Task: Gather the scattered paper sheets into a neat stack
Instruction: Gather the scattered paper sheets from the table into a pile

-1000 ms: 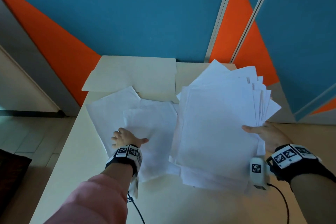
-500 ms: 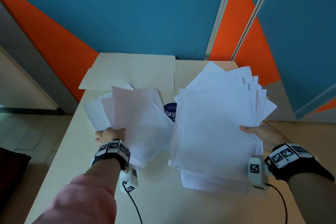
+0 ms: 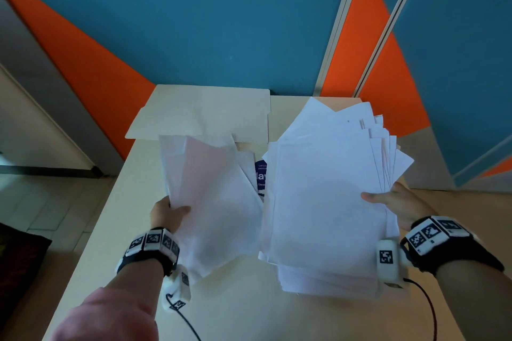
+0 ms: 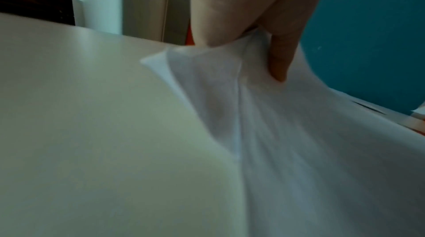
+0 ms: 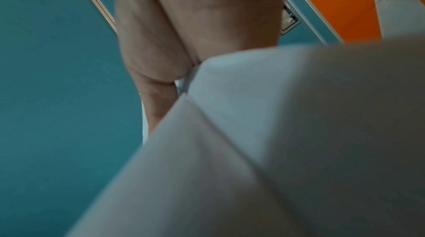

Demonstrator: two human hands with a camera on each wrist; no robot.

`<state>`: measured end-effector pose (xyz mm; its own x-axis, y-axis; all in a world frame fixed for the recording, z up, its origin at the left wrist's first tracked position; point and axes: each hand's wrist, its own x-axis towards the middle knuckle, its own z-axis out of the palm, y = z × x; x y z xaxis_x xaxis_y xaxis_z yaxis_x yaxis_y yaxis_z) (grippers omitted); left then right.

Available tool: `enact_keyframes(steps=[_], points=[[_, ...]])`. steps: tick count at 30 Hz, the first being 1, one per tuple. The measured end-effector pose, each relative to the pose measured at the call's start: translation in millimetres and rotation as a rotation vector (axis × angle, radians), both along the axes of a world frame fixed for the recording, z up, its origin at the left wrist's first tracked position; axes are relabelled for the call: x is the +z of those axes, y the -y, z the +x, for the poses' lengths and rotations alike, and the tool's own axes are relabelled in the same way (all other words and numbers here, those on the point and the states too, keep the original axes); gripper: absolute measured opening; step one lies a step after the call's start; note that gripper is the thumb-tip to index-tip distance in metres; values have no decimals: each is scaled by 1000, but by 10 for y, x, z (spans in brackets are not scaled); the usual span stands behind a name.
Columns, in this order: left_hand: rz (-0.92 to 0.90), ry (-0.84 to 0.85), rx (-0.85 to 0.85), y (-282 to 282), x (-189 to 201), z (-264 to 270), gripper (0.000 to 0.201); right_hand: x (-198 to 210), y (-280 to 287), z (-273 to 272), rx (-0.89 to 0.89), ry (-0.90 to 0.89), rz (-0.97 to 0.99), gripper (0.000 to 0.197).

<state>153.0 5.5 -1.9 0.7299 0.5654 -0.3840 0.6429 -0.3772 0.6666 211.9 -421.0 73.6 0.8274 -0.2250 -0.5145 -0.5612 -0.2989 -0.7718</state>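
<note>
Left hand (image 3: 166,214) pinching few sheets (image 3: 216,202), now lifting off table (image 3: 235,310); right hand (image 3: 399,203) gripping big stack (image 3: 324,202) at 3 o'clock, edges fanning; bare tabletop at 6 o'clock.

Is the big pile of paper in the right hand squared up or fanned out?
Fanned out. In the head view the big pile held by the right hand shows staggered corners and edges along its far and right sides.

Office: partition panels (image 3: 221,22); desk (image 3: 249,313)
</note>
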Motion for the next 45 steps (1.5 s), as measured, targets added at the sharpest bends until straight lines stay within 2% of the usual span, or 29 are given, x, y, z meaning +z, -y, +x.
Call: enact_keyframes(steps=[3,6,8,9,11,13,17,20,21,23,24,26,27,29,30,31,32,33,36,38,39,41,45], points=[[1,127,-33,-124,134,-82,57,96,4,-34,22,-8,1,80],[-110,275,-65,-261,369,-89,76,161,-21,-66,15,-20,-14,83],[-220,363,-121,-356,513,-71,81,241,-73,-106,25,9,-10,79],[-274,394,-150,-398,575,-64,77,272,-92,-116,29,25,-9,74],[-371,420,-171,-402,751,-58,53,421,-217,-197,23,64,24,63],[-465,463,-196,-340,911,-51,32,454,-293,-215,16,88,42,62],[-689,502,-205,-113,958,-29,29,369,-307,-183,29,75,82,78],[-883,505,-183,74,814,-54,30,389,-412,-242,111,77,119,109],[-952,531,-190,124,781,-67,40,337,-392,-215,113,88,160,106],[-1088,573,-228,181,752,-75,65,280,-406,-214,112,79,183,65],[-1139,597,-254,192,766,-68,69,287,-425,-231,119,70,175,58],[-1217,621,-308,213,803,-52,66,274,-459,-271,148,59,175,75],[-1252,624,-324,231,805,-39,59,269,-488,-284,152,63,183,64],[-1288,633,-319,296,778,-43,45,284,-543,-331,151,72,182,23],[-1304,622,-311,331,729,-49,47,271,-556,-331,143,66,172,21],[-1319,598,-307,381,678,-61,46,262,-577,-338,138,63,168,35],[-1307,565,-304,416,616,-82,38,243,-583,-328,150,54,173,55],[-1277,521,-309,457,567,-114,32,228,-578,-324,151,48,171,66],[-1106,300,-274,506,372,-177,49,293,-616,-345,177,41,206,59],[-986,206,-241,499,282,-206,46,319,-631,-363,182,35,187,66],[-939,173,-232,499,248,-216,46,301,-614,-346,166,27,137,76],[-910,157,-204,508,213,-233,52,285,-577,-318,157,8,105,89],[-950,183,-155,573,168,-221,55,333,-647,-341,154,7,172,93]])
